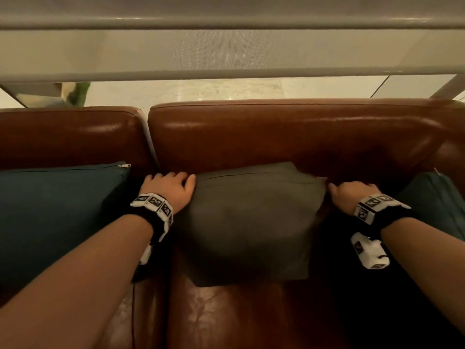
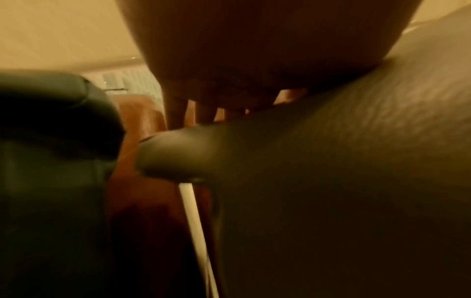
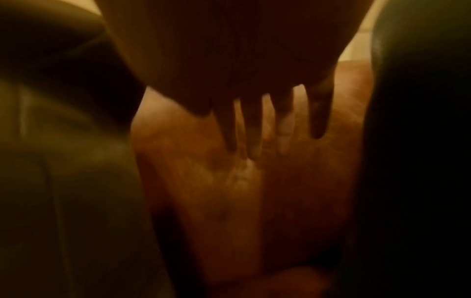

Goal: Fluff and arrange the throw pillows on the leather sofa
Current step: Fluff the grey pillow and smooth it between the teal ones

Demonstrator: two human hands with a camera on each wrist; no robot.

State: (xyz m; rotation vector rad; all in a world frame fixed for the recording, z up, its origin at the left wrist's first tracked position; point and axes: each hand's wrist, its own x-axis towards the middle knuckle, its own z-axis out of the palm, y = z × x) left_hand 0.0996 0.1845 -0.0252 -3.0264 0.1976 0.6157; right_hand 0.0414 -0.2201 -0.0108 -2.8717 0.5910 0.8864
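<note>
Against the backrest of the brown leather sofa [image 1: 289,132], a grey-green pillow [image 1: 251,222] leans with its lower edge on the seat, and it sits squarely between the two hands. On its left upper corner the left hand [image 1: 168,190] rests, fingers spread and fairly straight toward the backrest, thumb lying along the pillow's side; the left wrist view shows those fingers [image 2: 175,113] reaching down past the pillow's corner [image 2: 178,153] without curling round it. At the right upper corner the right hand [image 1: 352,195] lies beside the pillow, thumb touching its edge; the right wrist view shows its fingers [image 3: 280,125] straight and splayed against the leather, gripping nothing. Three pillows are in sight: the grey-green one in the middle, a dark teal pillow [image 1: 57,217] with a zipper at its upper corner on the neighbouring seat to the left, and a second teal pillow [image 1: 437,205] partly visible at the right edge. Two backrest cushions of the sofa show, split by a pale seam. Each wrist carries one black band with white marker blocks.
</note>
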